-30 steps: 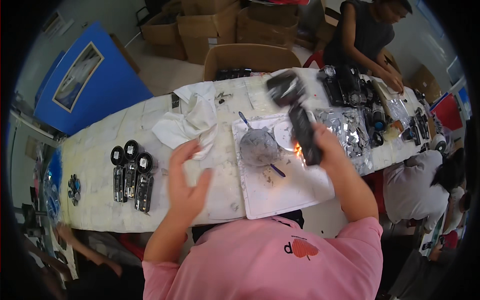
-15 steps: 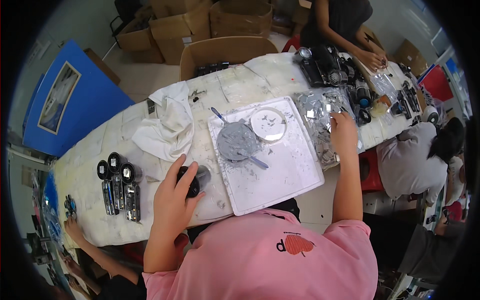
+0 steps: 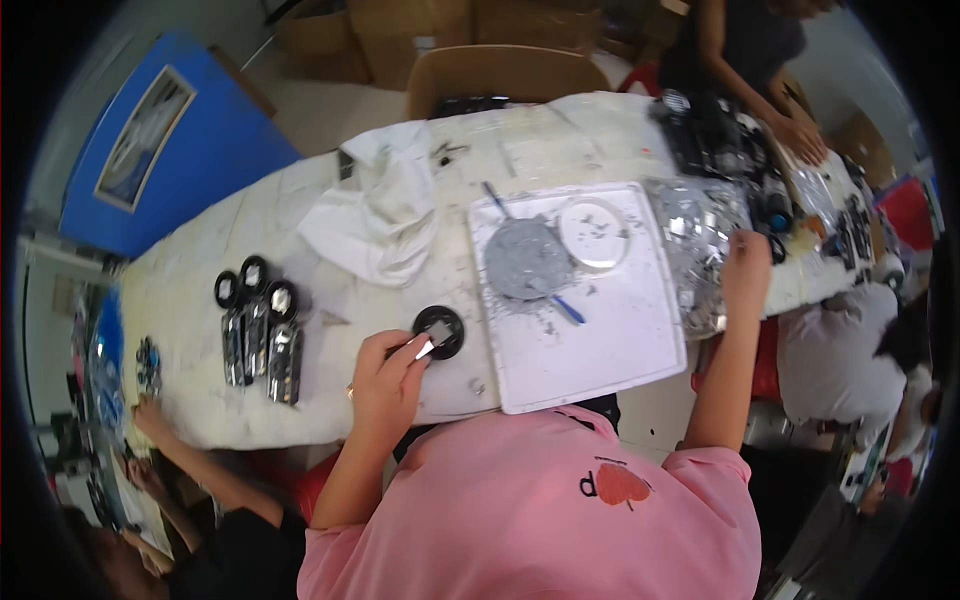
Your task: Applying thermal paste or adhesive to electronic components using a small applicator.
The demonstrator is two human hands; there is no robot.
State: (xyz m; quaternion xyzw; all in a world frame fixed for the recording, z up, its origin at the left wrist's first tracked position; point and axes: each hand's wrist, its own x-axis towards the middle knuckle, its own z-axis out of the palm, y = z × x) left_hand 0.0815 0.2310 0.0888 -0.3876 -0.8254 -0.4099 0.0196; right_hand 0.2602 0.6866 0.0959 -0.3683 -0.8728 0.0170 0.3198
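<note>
My left hand (image 3: 385, 385) pinches a small pale, shiny piece (image 3: 424, 348) at the near edge of a round black part (image 3: 453, 345). A grey square lies on that part, which rests on the table left of the white tray. My right hand (image 3: 746, 278) is at a clear plastic bag (image 3: 690, 215) of small shiny square pieces. Its fingers are drawn together, and what they hold, if anything, is too small to make out. On the white tray (image 3: 600, 350) are a bowl of grey paste (image 3: 522, 262), a blue-handled tool (image 3: 570, 310) and a round white lid-like dish (image 3: 592, 240).
A white cloth (image 3: 385, 215) lies behind my left hand. Several black cylindrical devices (image 3: 285, 365) lie at the left, and more black devices (image 3: 700, 140) are piled at the far right. Co-workers' hands (image 3: 800, 138) are at the far right and the left edge. A cardboard box (image 3: 500, 70) stands behind the table.
My left hand has gone from around the round black part to pinching a small piece at its edge. My right hand stays at the bag with its fingers drawn together. The whole view has shifted.
</note>
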